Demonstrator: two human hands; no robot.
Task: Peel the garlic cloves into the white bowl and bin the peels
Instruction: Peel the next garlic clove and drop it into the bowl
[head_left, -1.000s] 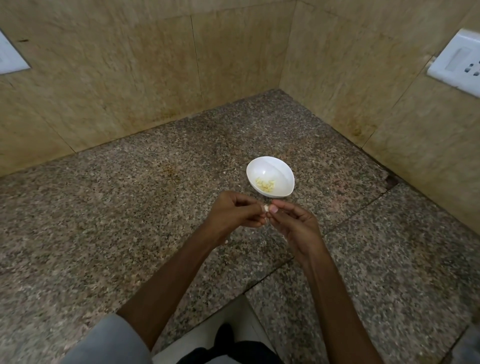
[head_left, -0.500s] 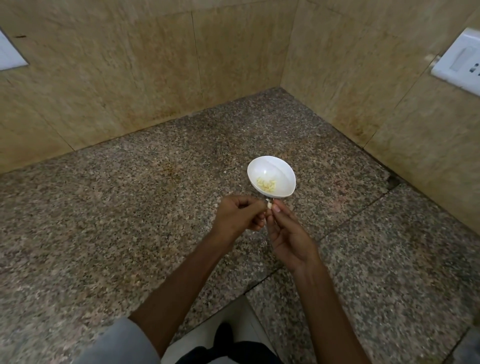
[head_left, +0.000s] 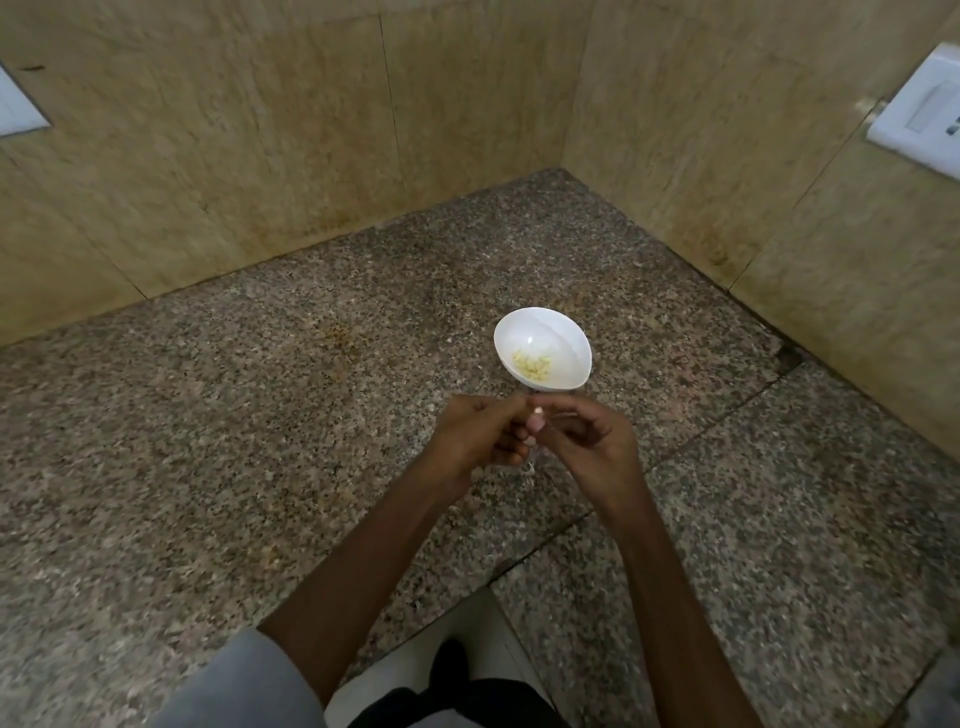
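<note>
A white bowl stands on the speckled granite counter with several pale yellow peeled cloves in its bottom. Just in front of the bowl, my left hand and my right hand meet fingertip to fingertip. Between them they pinch one small garlic clove, of which only a pale tip shows. The fingers hide the rest of the clove. No bin and no loose peels are in view.
The counter fits into a corner of beige tiled walls. A white socket plate is on the right wall and another plate on the left wall. The counter's front edge runs near my body, with a seam crossing the right part.
Both hands have stayed together in front of the bowl. The right hand's fingers have shifted on the clove, and the hands sit a little closer to the bowl's rim.
</note>
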